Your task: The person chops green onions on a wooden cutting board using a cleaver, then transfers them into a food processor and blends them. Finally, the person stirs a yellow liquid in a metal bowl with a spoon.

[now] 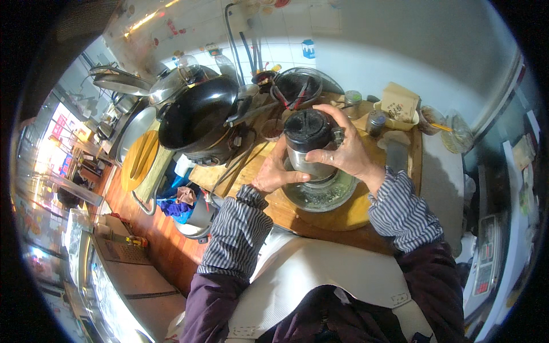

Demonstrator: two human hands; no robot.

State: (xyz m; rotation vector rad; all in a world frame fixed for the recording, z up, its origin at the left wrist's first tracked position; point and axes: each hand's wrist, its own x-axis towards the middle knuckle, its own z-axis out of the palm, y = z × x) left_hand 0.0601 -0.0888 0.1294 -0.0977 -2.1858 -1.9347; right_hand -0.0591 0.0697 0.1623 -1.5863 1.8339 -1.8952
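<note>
Both hands grip an upright metal jar with a black lid (309, 148) in front of me. My left hand (274, 171) holds its lower left side, the thumb pointing right across the front. My right hand (343, 148) wraps the right side near the lid, its fingers reaching behind the lid. Beneath the jar is a metal bowl (319, 199) with pale wet residue on its inside; the hands hide whether the jar touches it. The bowl rests on a round yellowish board (351, 221) on a wooden worktop.
Left of the hands stands a deep black electric pan (197, 115). Behind are a dark basket with red-handled tongs (302, 92) and a glass jar (352, 103). A shaker (376, 122) and a box of paper bags (399, 105) stand back right. A bin (197, 218) is lower left.
</note>
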